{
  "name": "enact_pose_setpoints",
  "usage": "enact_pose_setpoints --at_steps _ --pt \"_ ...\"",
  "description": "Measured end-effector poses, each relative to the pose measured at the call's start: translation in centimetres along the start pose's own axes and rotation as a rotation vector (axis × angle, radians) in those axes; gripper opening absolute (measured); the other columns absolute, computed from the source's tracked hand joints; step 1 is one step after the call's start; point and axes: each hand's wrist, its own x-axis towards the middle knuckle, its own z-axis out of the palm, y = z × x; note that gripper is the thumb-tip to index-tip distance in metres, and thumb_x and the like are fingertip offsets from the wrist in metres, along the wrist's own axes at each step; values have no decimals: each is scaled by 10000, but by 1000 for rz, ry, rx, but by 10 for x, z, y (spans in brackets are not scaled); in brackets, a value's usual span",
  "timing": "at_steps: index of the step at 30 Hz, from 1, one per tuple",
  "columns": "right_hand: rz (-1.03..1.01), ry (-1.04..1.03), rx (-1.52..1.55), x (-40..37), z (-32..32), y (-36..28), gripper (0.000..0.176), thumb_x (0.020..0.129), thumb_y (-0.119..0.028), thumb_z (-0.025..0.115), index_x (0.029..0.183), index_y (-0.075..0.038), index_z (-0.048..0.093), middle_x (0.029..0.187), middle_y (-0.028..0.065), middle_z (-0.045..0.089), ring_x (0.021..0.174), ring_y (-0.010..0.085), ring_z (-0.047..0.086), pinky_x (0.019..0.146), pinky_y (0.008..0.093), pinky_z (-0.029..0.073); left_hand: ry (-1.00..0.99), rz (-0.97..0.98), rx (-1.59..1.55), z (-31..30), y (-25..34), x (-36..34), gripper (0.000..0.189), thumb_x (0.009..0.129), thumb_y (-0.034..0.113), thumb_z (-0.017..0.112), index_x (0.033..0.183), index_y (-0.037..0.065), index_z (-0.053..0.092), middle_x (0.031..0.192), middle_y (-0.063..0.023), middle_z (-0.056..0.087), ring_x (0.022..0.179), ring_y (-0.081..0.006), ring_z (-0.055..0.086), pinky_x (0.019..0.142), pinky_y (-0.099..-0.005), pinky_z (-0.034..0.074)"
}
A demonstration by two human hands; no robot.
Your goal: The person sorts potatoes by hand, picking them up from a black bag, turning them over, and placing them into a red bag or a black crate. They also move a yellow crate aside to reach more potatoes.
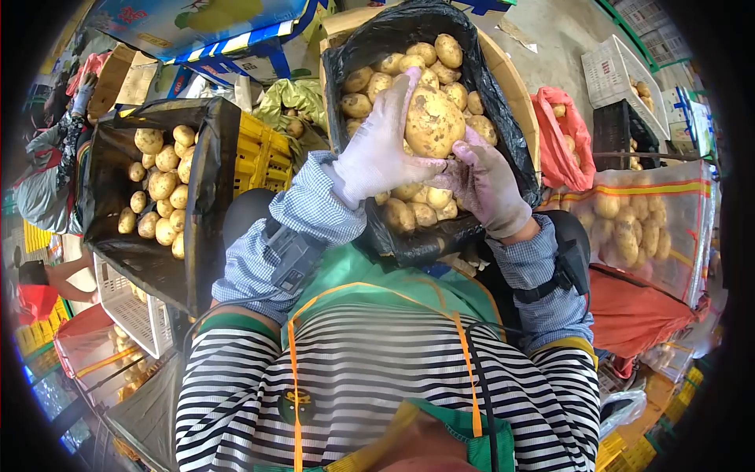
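Note:
A large potato is between my two gloved hands, over a box lined with black plastic. My left hand curves round its left side, the forefinger along the upper edge and the thumb under it. At the lower right edge, the fingers of my right hand press against the same potato. Both gloves are pale and stained with soil. Many smaller potatoes lie in the box below and behind the hands.
On the left stands a black-lined yellow crate with potatoes. To the right are a red sack, a mesh bag of potatoes and a white crate. Another person's sleeve shows at far left.

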Motion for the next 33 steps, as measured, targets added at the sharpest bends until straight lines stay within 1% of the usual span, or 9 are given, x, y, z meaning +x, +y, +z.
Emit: enact_pose_setpoints --at_steps 6,9,11,16,18,21,23,24,33 --pt "-81 150 -277 1 -9 13 557 968 -115 449 1489 16 302 1364 138 556 1080 205 656 798 308 602 3 84 38 -3 -6 1 1251 625 266 898 1546 4 93 1491 -268 293 1378 -429 333 1153 -437 314" --pt "-11 152 -420 -3 -7 3 525 969 -93 413 1476 16 335 1312 132 596 1059 193 662 770 301 606 26 37 -340 0 -17 -1 1249 622 242 903 1546 3 98 1518 -249 268 1414 -391 305 1170 -423 294" --pt "29 99 -137 0 -10 -2 506 972 -109 403 1460 19 362 1283 133 617 1035 187 669 759 296 607 26 -12 -449 -4 -10 -4 1259 607 200 946 1535 -23 125 1554 -177 263 1448 -238 271 1186 -355 257" --pt "75 124 -314 5 -3 2 510 1013 -245 416 1462 -6 375 1297 125 611 1038 187 669 800 322 607 22 1 -129 -6 -2 -10 1204 665 248 889 1545 -6 107 1502 -256 301 1419 -340 317 1159 -394 318" --pt "145 -117 203 4 0 -3 508 1025 -294 427 1461 -37 382 1330 131 586 1046 201 668 808 335 610 15 -18 1 -11 3 -10 1172 691 255 877 1544 -8 118 1492 -257 321 1417 -331 322 1155 -393 324" --pt "66 62 88 6 0 2 489 1016 -286 474 1423 -25 401 1320 138 558 1064 218 652 763 339 618 3 178 49 -16 6 -8 949 809 183 798 1528 -22 213 1480 -214 399 1370 -258 404 1117 -363 376" --pt "-12 83 -128 6 -1 0 515 1002 -280 528 1434 -38 387 1329 124 539 1094 219 631 780 334 608 -60 -261 -918 -17 14 -10 714 898 60 692 1502 -18 320 1463 -81 471 1104 -112 560 904 -250 503" --pt "-87 153 -214 4 3 3 520 990 -253 554 1433 -38 387 1317 120 541 1104 217 623 776 325 605 -11 -246 -849 -15 12 -11 592 944 4 591 1487 -23 356 1441 -54 500 969 -44 569 775 -184 510" --pt "-292 258 -494 1 16 3 608 905 -141 681 1427 -23 391 1349 127 462 1140 224 589 886 338 550 17 -259 -790 -15 -1 -12 491 948 -1 557 1424 -47 447 1342 -75 592 874 -75 608 758 -204 518"
